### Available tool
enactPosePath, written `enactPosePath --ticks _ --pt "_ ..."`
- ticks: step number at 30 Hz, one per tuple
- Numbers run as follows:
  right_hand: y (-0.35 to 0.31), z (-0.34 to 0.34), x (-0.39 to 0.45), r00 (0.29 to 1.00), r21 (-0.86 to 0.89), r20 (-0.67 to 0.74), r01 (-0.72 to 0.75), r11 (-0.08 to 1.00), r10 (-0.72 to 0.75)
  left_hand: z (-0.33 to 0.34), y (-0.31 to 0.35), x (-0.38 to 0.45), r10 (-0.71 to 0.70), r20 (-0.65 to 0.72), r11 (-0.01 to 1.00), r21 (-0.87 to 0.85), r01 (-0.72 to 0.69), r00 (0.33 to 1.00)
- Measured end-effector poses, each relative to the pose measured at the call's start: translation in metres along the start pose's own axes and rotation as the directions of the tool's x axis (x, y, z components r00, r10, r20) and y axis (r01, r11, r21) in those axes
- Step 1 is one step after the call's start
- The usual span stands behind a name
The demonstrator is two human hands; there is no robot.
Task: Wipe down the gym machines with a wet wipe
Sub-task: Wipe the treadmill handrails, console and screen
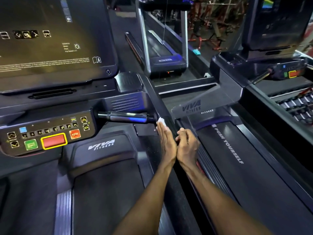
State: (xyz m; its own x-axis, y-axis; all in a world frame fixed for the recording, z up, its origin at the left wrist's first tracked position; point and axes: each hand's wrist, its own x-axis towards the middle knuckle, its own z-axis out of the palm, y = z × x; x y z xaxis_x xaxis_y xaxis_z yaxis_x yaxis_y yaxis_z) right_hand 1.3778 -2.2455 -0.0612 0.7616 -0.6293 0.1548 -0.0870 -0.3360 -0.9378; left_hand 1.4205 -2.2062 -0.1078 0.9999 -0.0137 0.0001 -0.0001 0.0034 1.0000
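A gym: treadmills (105,167) in a row, console (49,134), red weight racks (208,22) behind

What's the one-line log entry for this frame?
left hand: presses wipe on side rail | right hand: grips rail | stage: wiping

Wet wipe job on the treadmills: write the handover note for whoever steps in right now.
Left hand: fingers straight, pressing the white wet wipe against the inner face of the near treadmill's right side rail, just by the handlebar.
Right hand: fingers curled round the same rail, steadying.
Done: cannot tell which surfaces are already wiped.
Left: rest of that rail, handlebar, button console, screen, then the neighbouring treadmill.
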Motion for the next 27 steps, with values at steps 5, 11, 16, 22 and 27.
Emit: enactPosePath --ticks 5,11,16,22,27 --pt "0.006 0.003 0.002 1.000 0.033 -0.008 -0.017 0.999 0.018 0.004 -0.019 0.004 -0.135 -0.022 0.979 -0.156 0.130 0.991" --pt "0.003 0.002 0.002 1.000 0.006 -0.004 0.003 1.000 -0.003 0.007 -0.019 -0.024 -0.252 0.045 0.935 -0.245 0.255 0.967" --pt "0.003 0.003 0.002 1.000 0.015 -0.002 0.007 1.000 -0.006 0.007 -0.030 0.004 -0.359 -0.057 0.900 -0.285 0.330 0.932" --pt "0.002 0.001 0.000 1.000 0.015 -0.012 0.014 1.000 -0.014 0.006 -0.010 -0.024 -0.310 -0.022 0.910 -0.295 0.290 0.951" --pt "0.001 0.003 0.001 1.000 0.020 -0.013 -0.003 1.000 0.003 0.010 -0.022 -0.017 -0.264 -0.072 0.927 -0.293 0.232 0.962"
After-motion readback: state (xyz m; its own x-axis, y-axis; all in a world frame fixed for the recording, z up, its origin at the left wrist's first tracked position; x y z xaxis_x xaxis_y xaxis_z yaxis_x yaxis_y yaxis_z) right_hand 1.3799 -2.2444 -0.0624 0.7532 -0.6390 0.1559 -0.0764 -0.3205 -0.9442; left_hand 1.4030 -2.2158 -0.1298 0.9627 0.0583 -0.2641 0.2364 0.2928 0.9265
